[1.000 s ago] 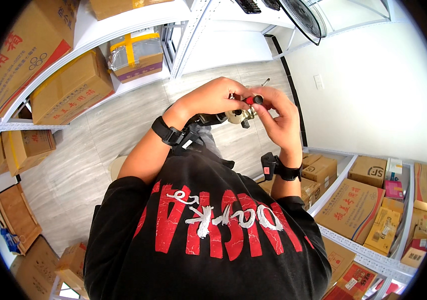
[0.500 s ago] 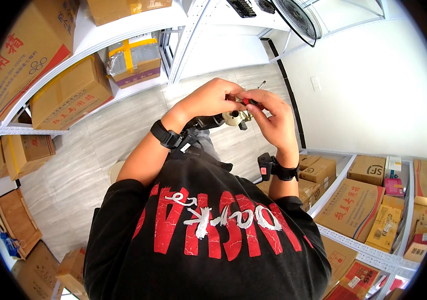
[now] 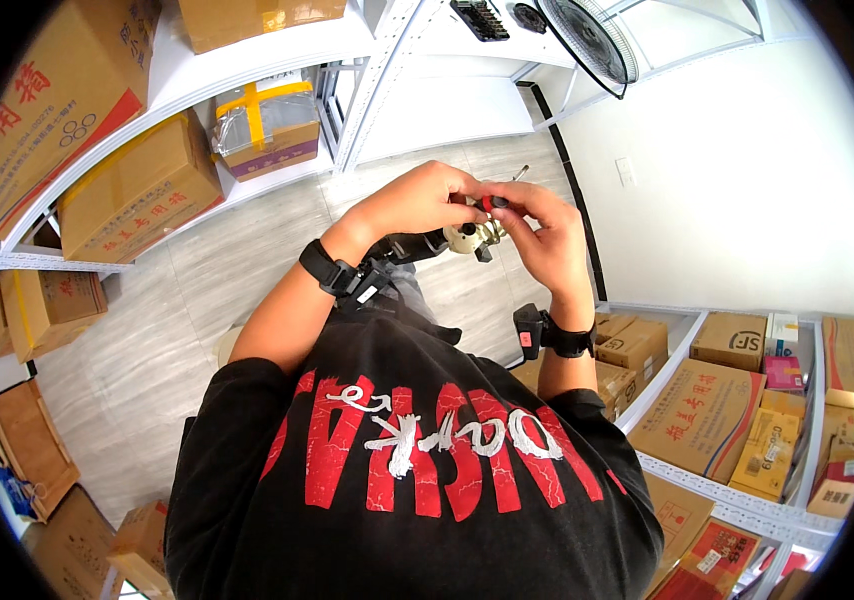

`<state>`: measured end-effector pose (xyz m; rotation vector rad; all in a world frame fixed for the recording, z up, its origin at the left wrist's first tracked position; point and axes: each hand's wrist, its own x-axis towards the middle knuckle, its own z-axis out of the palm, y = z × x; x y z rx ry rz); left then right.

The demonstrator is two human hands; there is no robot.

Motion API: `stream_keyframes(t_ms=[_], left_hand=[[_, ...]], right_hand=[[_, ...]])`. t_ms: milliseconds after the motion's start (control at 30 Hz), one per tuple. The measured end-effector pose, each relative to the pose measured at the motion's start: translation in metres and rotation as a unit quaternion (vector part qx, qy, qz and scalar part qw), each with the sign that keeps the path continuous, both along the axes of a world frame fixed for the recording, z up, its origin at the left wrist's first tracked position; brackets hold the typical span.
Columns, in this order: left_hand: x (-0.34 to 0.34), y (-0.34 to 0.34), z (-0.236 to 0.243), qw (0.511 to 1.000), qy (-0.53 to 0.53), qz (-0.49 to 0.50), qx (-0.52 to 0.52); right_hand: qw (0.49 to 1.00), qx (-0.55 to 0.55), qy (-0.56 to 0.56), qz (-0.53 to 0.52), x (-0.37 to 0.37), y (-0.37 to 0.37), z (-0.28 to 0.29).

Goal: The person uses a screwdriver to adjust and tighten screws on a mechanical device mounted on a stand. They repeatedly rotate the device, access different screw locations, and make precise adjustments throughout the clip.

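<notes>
Both hands meet out in front of my body, fingers curled inward. My left hand [image 3: 435, 197] is closed at the near end of a small red-and-black piece [image 3: 493, 203], its fingertips partly hidden. On the other end of that piece, the thumb and fingers of my right hand [image 3: 545, 225] are pinched. A thin metal rod [image 3: 520, 173] sticks out beyond the right fingers; whether it joins the piece is hidden. Just below the fingers sits a cream-coloured device [image 3: 467, 240] with dark openings and a black block, beside a black cylindrical part [image 3: 415, 246].
Shelves with cardboard boxes [image 3: 137, 190] curve along the left. More boxes [image 3: 699, 412] stand on a rack at the right. A round black fan [image 3: 592, 45] is at the top, beside a white wall [image 3: 737, 170]. A wooden tray-like box [image 3: 32, 445] lies lower left.
The fingers have shifted slightly around the red-and-black piece, and more of its red part shows. The view has moved a little; both hands stay together at the same spot.
</notes>
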<state>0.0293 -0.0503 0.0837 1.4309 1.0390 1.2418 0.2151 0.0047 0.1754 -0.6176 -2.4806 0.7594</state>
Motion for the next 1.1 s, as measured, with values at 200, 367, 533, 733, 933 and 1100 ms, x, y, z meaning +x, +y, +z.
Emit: stream_keyframes(t_ms=[200,367,533,733,933,1100], left_hand=[[0.006,-0.004,0.009,0.991,0.061,0.101,0.058],[-0.005,0.001,0.004,0.994,0.062,0.054,0.065],[0.001,0.000,0.007,0.996,0.041,0.061,0.049],[0.002,-0.005,0.010,0.993,0.044,0.107,0.027],[0.000,-0.001,0.007,0.994,0.044,0.084,0.050],[0.003,0.001,0.003,0.995,0.015,0.086,0.043]], right_hand=[[0.995,0.001,-0.024,-0.094,-0.011,-0.004,-0.012],[1.000,-0.002,0.015,-0.008,-0.019,-0.017,0.004],[0.999,0.024,-0.015,-0.025,-0.009,-0.007,0.000],[0.994,-0.018,0.008,-0.108,-0.010,-0.012,-0.005],[0.993,-0.026,0.031,-0.109,-0.002,-0.005,-0.017],[0.995,-0.061,0.037,-0.072,-0.006,-0.005,-0.008]])
